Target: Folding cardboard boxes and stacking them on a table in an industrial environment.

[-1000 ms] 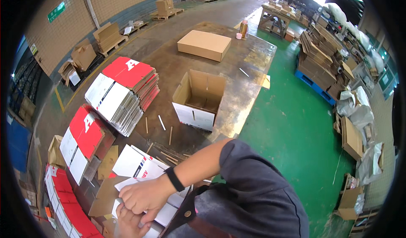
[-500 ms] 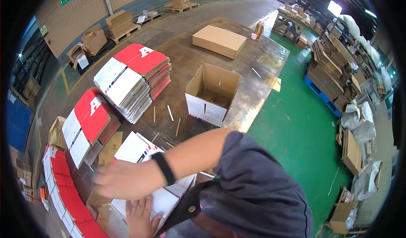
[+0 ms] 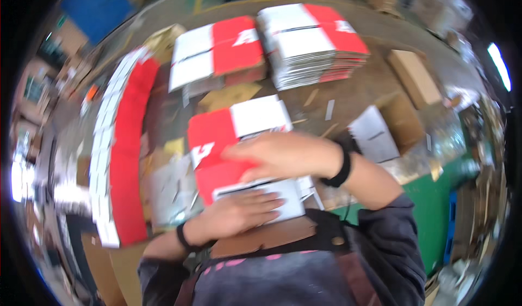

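Observation:
A flattened red-and-white carton (image 3: 210,127) lies on the table in front of my body, with a brown cardboard flap (image 3: 263,239) toward me. My left hand (image 3: 243,213) rests flat on the carton's white panel near that flap, fingers stretched out. Slightly blurred, my right hand (image 3: 291,153) reaches over the carton's middle with fingers extended to the left and the thumb apart. It covers part of the red and white panels; whether it presses on them is hard to tell. Neither hand grips anything I can see.
Two stacks of folded cartons, one (image 3: 217,48) and a taller one (image 3: 310,45), stand beyond my hands. A long row of red-and-white cartons (image 3: 128,159) runs along the left. To the right are an open box (image 3: 375,135) and a closed brown box (image 3: 414,77). Thin strips (image 3: 330,110) lie between.
The view has swung left, so the scene sits further right. My right hand no longer crosses over my left; it is now above the carton, whose red panels show. My left hand stays flat on it.

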